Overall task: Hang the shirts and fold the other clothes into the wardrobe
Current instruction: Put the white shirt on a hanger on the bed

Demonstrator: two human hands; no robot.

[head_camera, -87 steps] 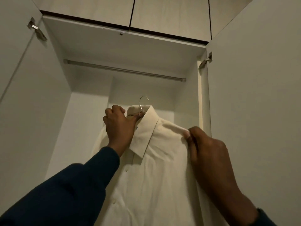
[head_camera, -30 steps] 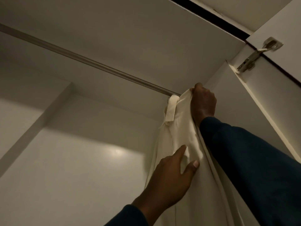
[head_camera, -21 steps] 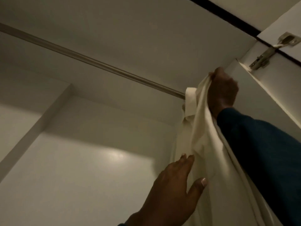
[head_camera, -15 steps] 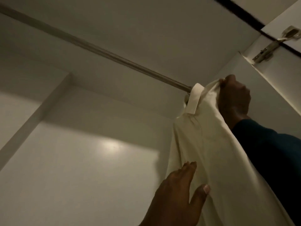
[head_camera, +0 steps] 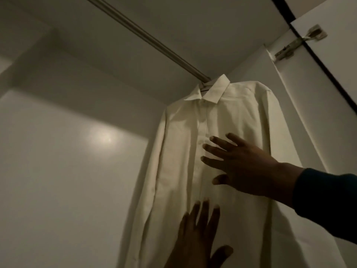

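Note:
A cream button-up shirt (head_camera: 183,161) hangs on a hanger from the metal rail (head_camera: 154,42) at the right end of the wardrobe, its front facing me. My right hand (head_camera: 243,167) lies flat over the shirt's chest with the fingers spread and straight. My left hand (head_camera: 197,236) is lower down, fingers straight, against the shirt's front near the bottom edge of the view. Most of the hanger is hidden under the collar.
The rail runs diagonally from the upper left to the shirt. The wardrobe's pale back wall (head_camera: 67,171) is on the left. The right side panel (head_camera: 293,113) and a door hinge (head_camera: 297,45) are close beside the shirt.
My right hand has let go of the shirt's shoulder by the rail and come down flat onto its chest. The shirt has turned front-on and hangs by itself.

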